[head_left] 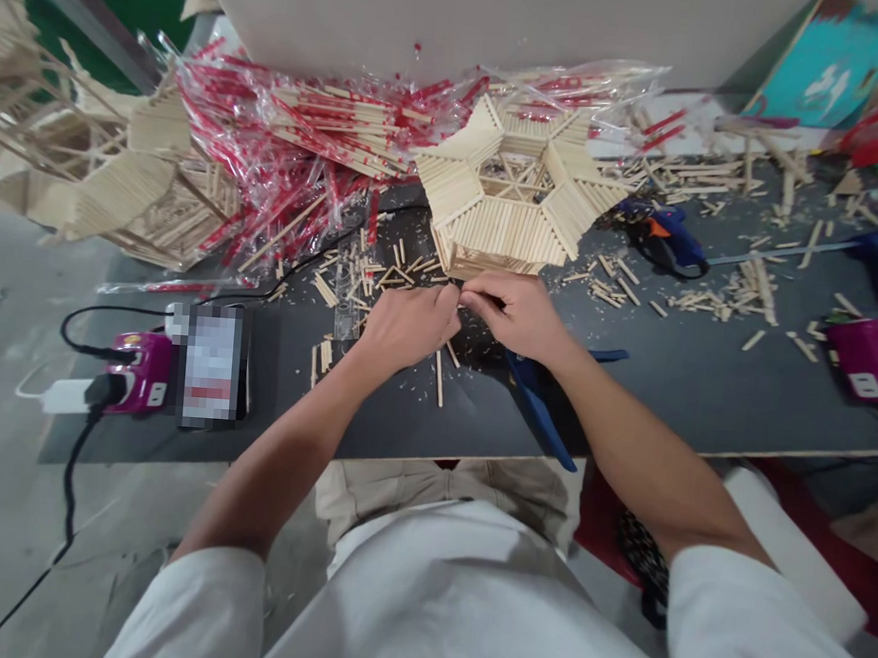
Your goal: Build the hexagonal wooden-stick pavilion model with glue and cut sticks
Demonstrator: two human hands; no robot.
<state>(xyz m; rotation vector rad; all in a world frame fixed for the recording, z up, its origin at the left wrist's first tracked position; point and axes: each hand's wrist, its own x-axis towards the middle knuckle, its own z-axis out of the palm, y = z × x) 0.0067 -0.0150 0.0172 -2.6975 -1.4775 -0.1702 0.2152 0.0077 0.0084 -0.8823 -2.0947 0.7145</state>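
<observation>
My left hand [411, 325] and my right hand [516, 314] meet over the table, fingertips pinched together. Whatever lies between them is too small and too covered to make out. Just beyond my knuckles stands a star-shaped frame [507, 226] built of thin wooden sticks, with an open lattice in its middle. Short cut sticks [440, 377] are scattered around my left hand. Under my right wrist lies a blue-handled cutting tool [542, 411], its jaws hidden in shadow.
Red-and-clear wrapped chopsticks [333, 121] heap up along the wall. At left are a larger stick frame [130, 177], a phone [212, 368] and a purple power adapter [137, 373]. Rightward lie blue glue guns [675, 237], stick offcuts [742, 290] and another purple adapter [873, 359].
</observation>
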